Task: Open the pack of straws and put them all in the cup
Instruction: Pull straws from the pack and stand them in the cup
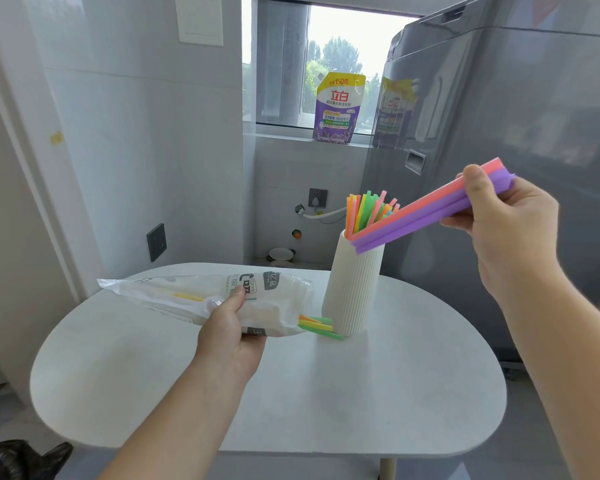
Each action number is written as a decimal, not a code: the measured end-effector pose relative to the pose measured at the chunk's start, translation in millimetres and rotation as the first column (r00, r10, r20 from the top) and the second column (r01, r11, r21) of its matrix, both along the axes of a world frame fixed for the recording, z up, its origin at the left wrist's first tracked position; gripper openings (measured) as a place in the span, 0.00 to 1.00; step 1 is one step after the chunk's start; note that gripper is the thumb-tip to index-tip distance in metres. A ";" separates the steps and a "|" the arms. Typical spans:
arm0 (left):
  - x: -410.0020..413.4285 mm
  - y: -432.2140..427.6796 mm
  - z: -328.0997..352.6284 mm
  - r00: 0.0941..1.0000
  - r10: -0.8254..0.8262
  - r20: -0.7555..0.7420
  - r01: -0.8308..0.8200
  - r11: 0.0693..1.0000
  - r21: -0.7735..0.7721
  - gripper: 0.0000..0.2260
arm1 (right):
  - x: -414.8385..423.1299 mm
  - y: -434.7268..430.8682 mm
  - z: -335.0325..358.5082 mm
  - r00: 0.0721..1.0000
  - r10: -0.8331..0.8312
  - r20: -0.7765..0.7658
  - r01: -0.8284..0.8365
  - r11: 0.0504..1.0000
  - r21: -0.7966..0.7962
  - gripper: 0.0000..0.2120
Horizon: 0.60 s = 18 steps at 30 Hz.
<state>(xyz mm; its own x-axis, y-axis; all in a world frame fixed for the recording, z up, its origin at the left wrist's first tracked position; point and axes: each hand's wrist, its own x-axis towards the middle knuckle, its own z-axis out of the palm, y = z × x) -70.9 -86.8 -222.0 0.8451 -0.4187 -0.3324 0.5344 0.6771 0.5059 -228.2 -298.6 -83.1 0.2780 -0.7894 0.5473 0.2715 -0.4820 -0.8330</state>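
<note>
Head view: right hand [506, 230] pinched pink/purple straws [416, 220], tips below fingers at cup [355, 282] rim; left hand [232, 327] gripped pack [257, 299]; steepen bundle before release.

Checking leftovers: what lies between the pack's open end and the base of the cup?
In the head view, a few green, yellow and orange straws stick out of the pack, reaching to the cup.
</note>
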 end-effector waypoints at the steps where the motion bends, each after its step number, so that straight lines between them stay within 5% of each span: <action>1: -0.5 -0.8 -0.5 1.000 -0.012 0.007 0.012 1.000 0.000 0.11 | 2.4 -0.5 3.0 1.000 -0.020 -0.004 0.020 0.999 -0.033 0.10; 8: -1.5 -4.6 -3.0 0.999 -0.032 0.028 0.032 0.999 0.016 0.08 | 26.7 -2.1 18.9 0.990 -0.063 -0.130 0.033 0.975 -0.219 0.10; 18: -0.9 -5.1 -3.3 0.999 -0.025 0.028 0.025 1.000 0.016 0.07 | 56.9 -2.7 11.6 0.921 -0.121 -0.369 0.012 0.959 -0.284 0.12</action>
<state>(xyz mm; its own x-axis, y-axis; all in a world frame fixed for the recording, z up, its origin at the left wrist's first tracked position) -71.8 -92.0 -225.3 0.8434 -0.4350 -0.3153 0.5366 0.6554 0.5315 -171.4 -301.3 -71.5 0.4596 -0.6491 0.6061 -0.0789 -0.7096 -0.7001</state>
